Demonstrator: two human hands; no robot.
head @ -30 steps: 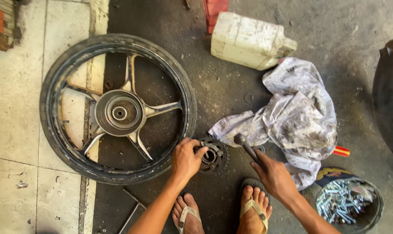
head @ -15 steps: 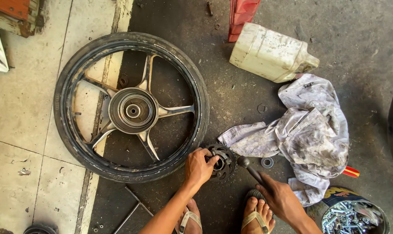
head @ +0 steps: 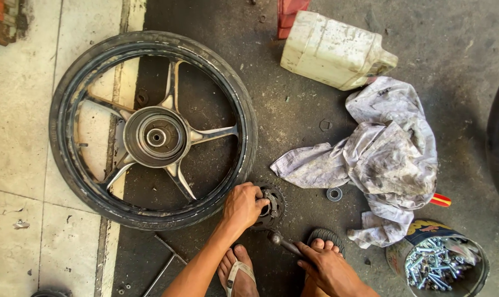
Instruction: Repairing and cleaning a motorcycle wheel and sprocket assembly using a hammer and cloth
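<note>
Looks like the sprocket (head: 271, 206) is getting worked on flat on the greasy concrete: left hand (head: 243, 206) clamped over its toothed rim, right hand (head: 329, 269) wrapped round a dark metal tool (head: 285, 243) whose head sits just at its edge. Next move probably needs that sprocket held dead steady. Further out lie the rubber-tyred spoked wheel (head: 153, 132), a crumpled dirty rag (head: 390, 154) and a grubby plastic jug (head: 337, 49).

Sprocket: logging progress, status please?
Left hand grips dark toothed metal sprocket on floor. Right hand holds metal tool. Black-tyred wheel alongside.
</note>
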